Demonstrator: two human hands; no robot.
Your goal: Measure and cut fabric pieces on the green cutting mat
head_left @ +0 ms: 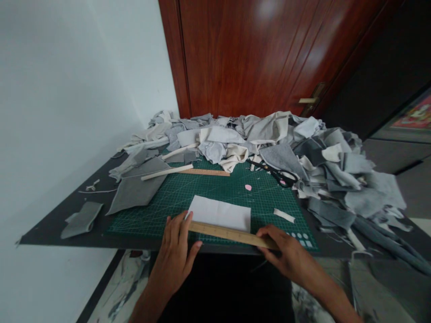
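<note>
A white rectangular piece (pixel 220 212), paper or cloth I cannot tell, lies on the green cutting mat (pixel 148 222) close to the table's front edge. Along its near side runs a wooden ruler (pixel 229 233). My right hand (pixel 281 249) grips the ruler's right end between thumb and fingers. At the other end, my left hand (pixel 177 242) rests with fingers stretched forward and thumb apart, its fingertips touching the ruler's left end and the corner of the white piece.
Heaped grey and cream fabric scraps (pixel 215 134) line the back and right of the table. Black scissors (pixel 278 172), a pink chalk piece (pixel 248 187), a second wooden ruler (pixel 212 172) and a cream strip (pixel 283 215) lie on the mat. A wooden door (pixel 235 58) stands behind.
</note>
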